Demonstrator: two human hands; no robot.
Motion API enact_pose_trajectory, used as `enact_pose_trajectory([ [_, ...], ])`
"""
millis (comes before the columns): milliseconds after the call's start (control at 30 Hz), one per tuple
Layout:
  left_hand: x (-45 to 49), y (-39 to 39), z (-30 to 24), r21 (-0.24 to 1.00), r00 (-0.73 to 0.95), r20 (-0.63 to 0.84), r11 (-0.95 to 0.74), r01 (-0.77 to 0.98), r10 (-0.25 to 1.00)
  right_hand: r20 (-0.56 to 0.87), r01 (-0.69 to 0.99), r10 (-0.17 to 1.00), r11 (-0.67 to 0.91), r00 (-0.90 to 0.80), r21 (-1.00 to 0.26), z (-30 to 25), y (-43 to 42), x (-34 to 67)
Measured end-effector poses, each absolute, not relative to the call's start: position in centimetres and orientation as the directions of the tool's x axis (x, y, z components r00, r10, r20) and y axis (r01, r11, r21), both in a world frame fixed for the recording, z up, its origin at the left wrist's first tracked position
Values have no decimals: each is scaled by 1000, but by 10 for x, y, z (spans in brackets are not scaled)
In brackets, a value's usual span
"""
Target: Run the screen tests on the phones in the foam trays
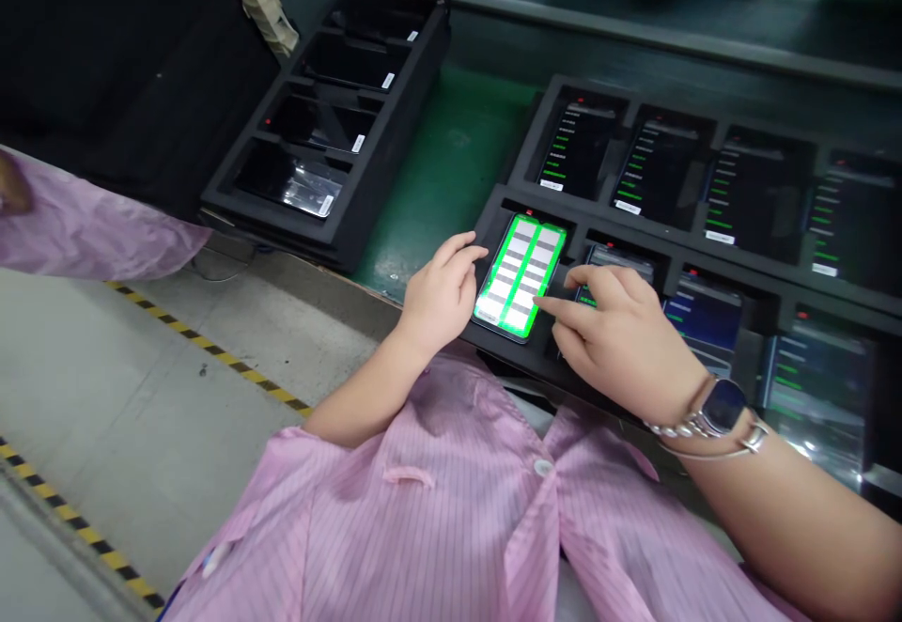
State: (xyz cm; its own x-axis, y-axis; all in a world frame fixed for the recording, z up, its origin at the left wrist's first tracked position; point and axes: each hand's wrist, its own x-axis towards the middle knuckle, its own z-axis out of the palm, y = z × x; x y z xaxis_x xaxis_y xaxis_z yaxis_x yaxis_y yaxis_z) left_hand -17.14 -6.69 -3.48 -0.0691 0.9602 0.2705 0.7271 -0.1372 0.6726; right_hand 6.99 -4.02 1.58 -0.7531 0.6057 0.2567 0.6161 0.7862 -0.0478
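Observation:
A smartphone (521,276) with a bright green and white grid on its screen lies in the front left slot of a black foam tray (493,227). My right hand (616,335) reaches over from the right, its index fingertip at the right side of that screen; the other fingers are bent and hold nothing. Beside the phone's left edge rests my left hand (441,293), fingers loosely curved and apart, with nothing in them. Partly under my right hand, another phone (620,260) sits in the neighbouring slot.
Behind stands a second foam tray (676,232) of phones showing text lists. At the left, another tray (366,180) holds several dark-screened phones with white labels. Green bench surface (451,152) lies between them. A person's pink sleeve (91,218) shows at far left.

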Motion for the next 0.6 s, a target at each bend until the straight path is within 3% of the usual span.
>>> enact_pose_trajectory([
  [300, -172, -68, -33, 669, -67, 269, -136, 731, 961, 225, 575, 592, 806, -774, -140, 16, -40, 62],
  [600, -171, -68, -33, 670, -66, 273, -140, 729, 960, 164, 584, 596, 803, -786, -121, 10, -43, 58],
])
